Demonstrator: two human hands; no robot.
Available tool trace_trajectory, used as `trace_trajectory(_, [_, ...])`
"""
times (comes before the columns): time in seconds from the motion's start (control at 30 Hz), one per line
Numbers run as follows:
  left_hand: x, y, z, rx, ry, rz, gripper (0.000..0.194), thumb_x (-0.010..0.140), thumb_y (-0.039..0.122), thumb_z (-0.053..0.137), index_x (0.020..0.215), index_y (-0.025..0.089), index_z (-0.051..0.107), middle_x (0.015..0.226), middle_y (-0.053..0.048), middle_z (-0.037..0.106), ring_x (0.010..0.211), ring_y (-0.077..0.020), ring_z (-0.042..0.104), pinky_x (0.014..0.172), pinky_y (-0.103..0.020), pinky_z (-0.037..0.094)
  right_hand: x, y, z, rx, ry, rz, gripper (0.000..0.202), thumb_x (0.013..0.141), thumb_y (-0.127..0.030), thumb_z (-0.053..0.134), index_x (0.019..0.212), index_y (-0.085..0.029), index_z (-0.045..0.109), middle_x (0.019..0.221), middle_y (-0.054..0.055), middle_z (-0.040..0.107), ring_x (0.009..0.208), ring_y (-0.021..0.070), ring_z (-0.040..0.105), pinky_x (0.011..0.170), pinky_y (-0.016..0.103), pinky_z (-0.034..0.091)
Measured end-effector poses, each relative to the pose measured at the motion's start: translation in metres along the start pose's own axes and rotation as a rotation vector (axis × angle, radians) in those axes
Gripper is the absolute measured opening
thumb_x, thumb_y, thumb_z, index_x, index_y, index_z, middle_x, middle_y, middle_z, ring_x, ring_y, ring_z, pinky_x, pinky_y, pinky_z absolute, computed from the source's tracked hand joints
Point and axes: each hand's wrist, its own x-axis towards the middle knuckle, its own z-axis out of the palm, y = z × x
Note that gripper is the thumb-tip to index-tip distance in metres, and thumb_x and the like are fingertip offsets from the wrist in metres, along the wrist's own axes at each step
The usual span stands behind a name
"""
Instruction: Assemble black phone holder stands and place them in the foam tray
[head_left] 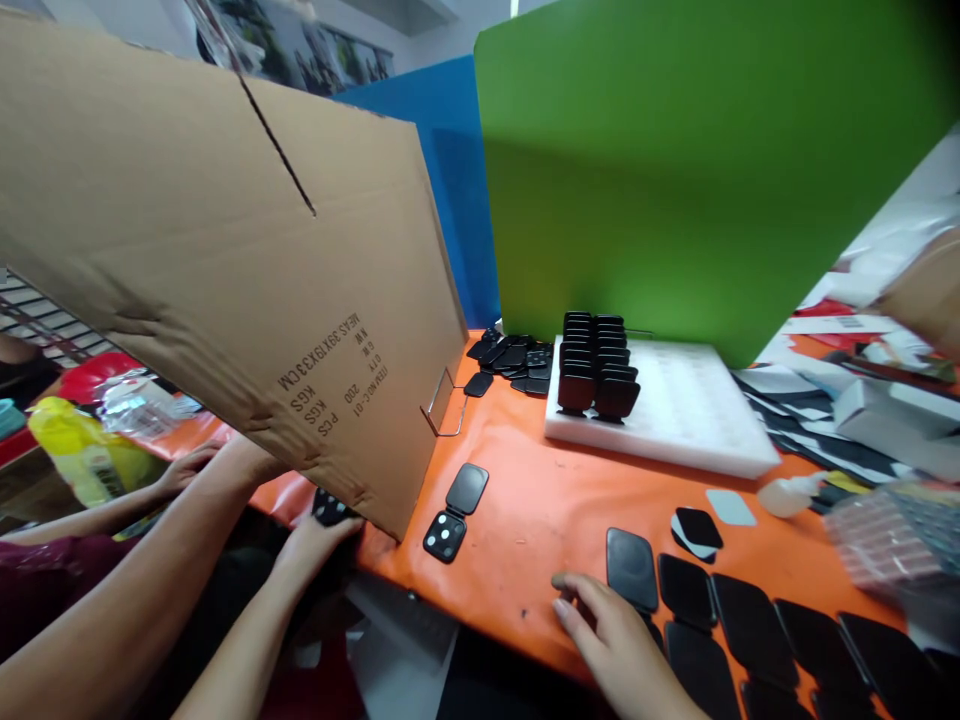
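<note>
My left hand (311, 545) reaches past the lower edge of the cardboard panel, its fingers closed on a black dotted piece (328, 507) that the panel partly hides. Over the orange table's front edge, my right hand (604, 625) has thumb and forefinger slightly apart, with nothing visible between them. It is just left of a row of black folding pieces (631, 568). Between my hands, an unfolded black piece (445, 535) lies on the orange table (517, 500), with pale dots on its nearer half.
A cardboard panel (225, 250) stands at left, a green panel (660, 170) behind. White foam (690, 400) bears upright black pieces (577, 390). A black pile (517, 358), wire stand (448, 433) and small bottle (787, 495) lie around. Another person's forearm (142, 550) is at left.
</note>
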Motion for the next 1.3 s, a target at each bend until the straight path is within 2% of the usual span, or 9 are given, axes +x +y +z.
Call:
trace_trajectory(0.1, [-0.043,-0.027,-0.01,0.003,-0.208,-0.094,0.023,0.056,0.034,0.07,0.067,0.015,0.063,0.062,0.0,0.065,0.063,-0.0245,0.062,0.058,-0.034,0.05,0.002,-0.005,0.003,0.06,-0.044,-0.015,0.03,0.083,-0.041,0.044,0.1,-0.022,0.06,0.1,0.006,0.064,0.09,0.0205,0.058,0.081,0.029,0.043])
trace_trajectory(0.2, [-0.096,-0.035,-0.015,-0.024,-0.307,-0.184,0.029,0.052,0.039,0.067,0.069,0.017,0.062,0.065,-0.001,0.066,0.068,-0.0275,0.062,0.061,-0.034,0.05,0.003,-0.012,0.017,0.192,-0.157,-0.032,0.028,0.084,-0.041,0.044,0.098,-0.023,0.061,0.098,0.005,0.065,0.091,0.0203,0.058,0.081,0.03,0.043])
trace_trajectory(0.3, [-0.133,-0.015,0.004,-0.118,-0.401,-0.219,0.041,0.054,0.038,0.066,0.086,0.015,0.058,0.079,-0.005,0.067,0.077,-0.0281,0.061,0.067,-0.035,0.049,0.002,-0.02,0.04,0.405,-0.292,0.021,0.031,0.082,-0.042,0.048,0.102,-0.021,0.06,0.099,0.006,0.065,0.092,0.0206,0.059,0.083,0.033,0.043])
trace_trajectory(0.4, [-0.146,0.019,0.04,-0.221,-0.496,-0.121,0.049,0.053,0.033,0.069,0.096,0.015,0.055,0.095,-0.008,0.066,0.09,-0.0283,0.059,0.076,-0.035,0.047,0.002,-0.029,0.058,0.77,-0.402,0.184,0.043,0.08,-0.043,0.053,0.117,-0.021,0.049,0.112,0.008,0.06,0.1,0.0206,0.056,0.087,0.036,0.042])
trace_trajectory(0.5, [-0.147,0.052,0.077,-0.258,-0.546,-0.006,0.055,0.053,0.026,0.071,0.104,0.016,0.053,0.105,-0.008,0.063,0.098,-0.0283,0.056,0.083,-0.035,0.044,0.01,-0.035,0.058,1.191,-0.399,0.265,0.042,0.082,-0.044,0.049,0.118,-0.023,0.047,0.121,0.007,0.055,0.11,0.019,0.051,0.093,0.036,0.038])
trace_trajectory(0.63, [-0.14,0.081,0.111,-0.292,-0.555,0.1,0.051,0.053,0.024,0.071,0.101,0.018,0.055,0.101,-0.007,0.064,0.093,-0.0286,0.058,0.079,-0.036,0.045,0.028,-0.026,0.04,1.395,-0.178,0.331,0.03,0.084,-0.041,0.047,0.102,-0.019,0.054,0.103,0.007,0.065,0.098,0.018,0.059,0.089,0.034,0.043])
trace_trajectory(0.87, [-0.117,0.104,0.14,-0.412,-0.498,0.144,0.051,0.065,0.033,0.066,0.111,0.016,0.052,0.11,-0.01,0.061,0.103,-0.0275,0.055,0.088,-0.038,0.043,0.043,-0.009,0.008,1.189,0.079,0.379,0.024,0.077,-0.034,0.057,0.098,-0.021,0.054,0.091,0.003,0.066,0.078,0.0157,0.063,0.075,0.032,0.05])
trace_trajectory(1.07, [-0.098,0.112,0.15,-0.501,-0.543,0.119,0.032,0.07,0.035,0.063,0.096,0.016,0.061,0.094,-0.007,0.069,0.089,-0.0254,0.063,0.078,-0.035,0.048,0.062,0.003,-0.012,1.007,0.132,0.41,0.018,0.081,-0.03,0.049,0.097,-0.023,0.053,0.084,0.002,0.064,0.07,0.0141,0.063,0.068,0.033,0.052])
trace_trajectory(1.3, [-0.072,0.106,0.16,-0.502,-0.415,0.074,0.03,0.073,0.032,0.059,0.098,0.015,0.059,0.096,-0.009,0.068,0.09,-0.0252,0.062,0.077,-0.036,0.048,0.107,0.019,-0.041,0.754,0.19,0.426,0.017,0.078,-0.025,0.051,0.093,-0.021,0.055,0.08,0.004,0.063,0.065,0.0157,0.061,0.058,0.034,0.052])
